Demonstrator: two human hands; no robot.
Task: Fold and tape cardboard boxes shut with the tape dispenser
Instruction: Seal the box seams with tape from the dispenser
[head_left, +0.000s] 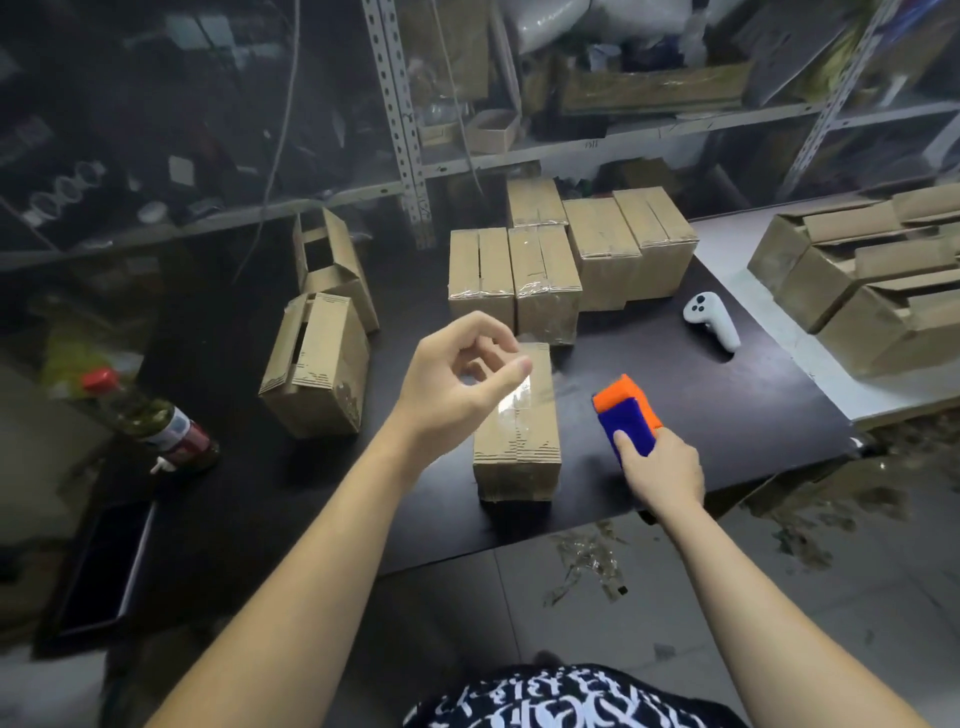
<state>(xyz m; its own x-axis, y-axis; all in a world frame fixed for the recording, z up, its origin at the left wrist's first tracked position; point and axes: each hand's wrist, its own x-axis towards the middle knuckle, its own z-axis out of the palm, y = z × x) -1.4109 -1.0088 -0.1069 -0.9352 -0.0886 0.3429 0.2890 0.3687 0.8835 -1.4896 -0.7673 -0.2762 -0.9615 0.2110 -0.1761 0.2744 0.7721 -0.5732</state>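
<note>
1. The right hand (660, 473) grasps the blue-and-orange tape dispenser (626, 415), with the forefinger laid along its blue body, low over the table (753, 405) near its front edge.
2. Just left of the dispenser stands the cardboard box (517, 441). Its long axis runs from the front edge toward the back, and a shiny tape strip (514, 402) lies on its top.
3. The left hand (457, 379) hovers over the box's far end, fingers loosely curled with nothing visible in them.
4. Any further taping would likely mean carrying the dispenser leftward onto the box and running it along that axis.

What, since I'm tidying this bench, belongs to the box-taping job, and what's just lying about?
Job: tape dispenser, front box, taped boxes behind it, open boxes at left, untaped boxes at right.
Lying about: white controller, bottle, black tray.
</note>
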